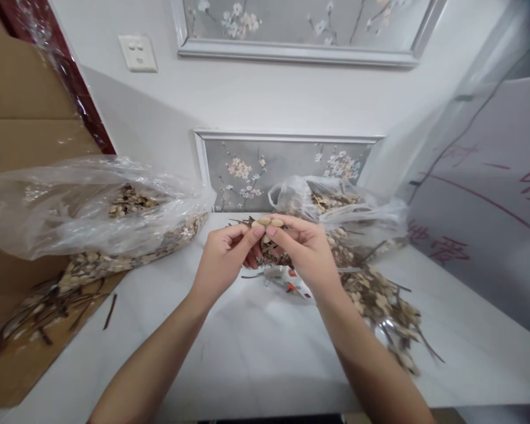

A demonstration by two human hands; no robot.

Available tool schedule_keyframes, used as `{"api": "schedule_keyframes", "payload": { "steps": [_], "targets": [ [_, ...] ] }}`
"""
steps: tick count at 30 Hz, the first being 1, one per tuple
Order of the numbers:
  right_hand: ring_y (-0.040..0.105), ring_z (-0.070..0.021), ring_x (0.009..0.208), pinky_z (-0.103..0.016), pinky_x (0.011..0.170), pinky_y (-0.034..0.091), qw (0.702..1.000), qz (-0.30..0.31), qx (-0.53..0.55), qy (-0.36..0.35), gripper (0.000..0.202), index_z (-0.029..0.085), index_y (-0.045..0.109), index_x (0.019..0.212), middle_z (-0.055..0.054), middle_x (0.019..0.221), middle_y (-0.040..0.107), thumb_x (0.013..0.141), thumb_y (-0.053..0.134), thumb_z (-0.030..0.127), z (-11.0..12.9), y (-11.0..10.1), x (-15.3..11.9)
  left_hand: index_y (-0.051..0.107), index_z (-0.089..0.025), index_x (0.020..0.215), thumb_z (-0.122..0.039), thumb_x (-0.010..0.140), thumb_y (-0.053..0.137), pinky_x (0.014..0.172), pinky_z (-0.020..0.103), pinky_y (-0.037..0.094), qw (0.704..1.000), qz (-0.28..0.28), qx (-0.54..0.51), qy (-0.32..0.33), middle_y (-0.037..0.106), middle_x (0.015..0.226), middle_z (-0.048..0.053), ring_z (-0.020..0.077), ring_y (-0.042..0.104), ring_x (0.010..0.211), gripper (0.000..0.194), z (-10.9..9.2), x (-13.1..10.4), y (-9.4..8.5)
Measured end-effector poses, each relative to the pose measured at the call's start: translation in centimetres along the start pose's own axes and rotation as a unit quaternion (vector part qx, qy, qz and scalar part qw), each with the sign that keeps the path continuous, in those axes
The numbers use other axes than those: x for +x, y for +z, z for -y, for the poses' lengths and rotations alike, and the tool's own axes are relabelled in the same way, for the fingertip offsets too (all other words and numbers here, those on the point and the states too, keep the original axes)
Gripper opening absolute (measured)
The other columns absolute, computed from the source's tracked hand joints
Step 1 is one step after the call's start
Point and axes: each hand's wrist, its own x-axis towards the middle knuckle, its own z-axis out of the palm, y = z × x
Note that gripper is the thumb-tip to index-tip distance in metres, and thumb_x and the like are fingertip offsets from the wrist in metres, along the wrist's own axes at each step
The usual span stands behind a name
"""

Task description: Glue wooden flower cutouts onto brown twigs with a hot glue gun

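Both of my hands meet over the middle of the white table. Thumb and fingers of my left hand [226, 254] pinch the left side of a small pale tan piece with rounded, petal-like lobes [267, 221]. On its other side, my right hand [310, 252] pinches the same piece with thumb and forefinger. Its exact kind I cannot make out, as the fingertips cover part of it. Behind and below the hands lies a heap of brown stem-like bits [271, 257], partly hidden. Close under it is a white wrapper with orange-red marks [294, 287].
A clear plastic bag [70, 206] of similar pale pieces lies at left by cardboard [22, 377] with dark strips. Another bag [375, 218] stands right of the hands, with loose pieces [382, 297] spilling beside my right forearm. The wall [256, 97] closes off the back.
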Motion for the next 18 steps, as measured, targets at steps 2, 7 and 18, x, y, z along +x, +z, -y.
{"api": "schedule_keyframes", "payload": {
  "steps": [2, 7, 18],
  "targets": [
    [0.058, -0.0120, 0.063, -0.024, 0.057, 0.050, 1.000, -0.016, -0.016, -0.003, 0.029, 0.021, 0.076, 0.105, -0.002, 0.081, 0.072, 0.081, 0.071, 0.037, 0.1, 0.0, 0.0, 0.059, -0.016, 0.060, -0.037, 0.091, 0.060, 0.049, 0.018, 0.046, 0.998, -0.025, 0.044, 0.041, 0.059, 0.051, -0.002, 0.0087, 0.056, 0.047, 0.038, 0.0, -0.1, 0.2],
    [0.061, -0.0113, 0.066, -0.022, 0.058, 0.053, 0.999, -0.048, -0.023, -0.004, 0.024, 0.024, 0.078, 0.100, -0.001, 0.088, 0.075, 0.080, 0.072, 0.036, 0.2, 0.0, 0.0, 0.062, -0.017, 0.064, -0.033, 0.091, 0.059, 0.049, 0.018, 0.043, 0.983, -0.062, 0.137, 0.102, 0.060, 0.054, -0.002, 0.0089, 0.054, 0.049, 0.031, 0.1, -0.5, 0.3],
    [0.071, -0.0186, 0.088, -0.026, 0.062, 0.059, 0.992, -0.050, -0.100, -0.064, 0.030, 0.026, 0.072, 0.113, -0.004, 0.108, 0.075, 0.086, 0.067, 0.037, 0.9, -1.3, -0.1, 0.068, -0.012, 0.076, -0.020, 0.079, 0.064, 0.041, 0.021, 0.039, 0.905, -0.401, -0.003, 0.145, 0.056, 0.053, -0.005, 0.0062, 0.049, 0.041, 0.010, 1.2, 3.5, -9.4]
  ]
}}
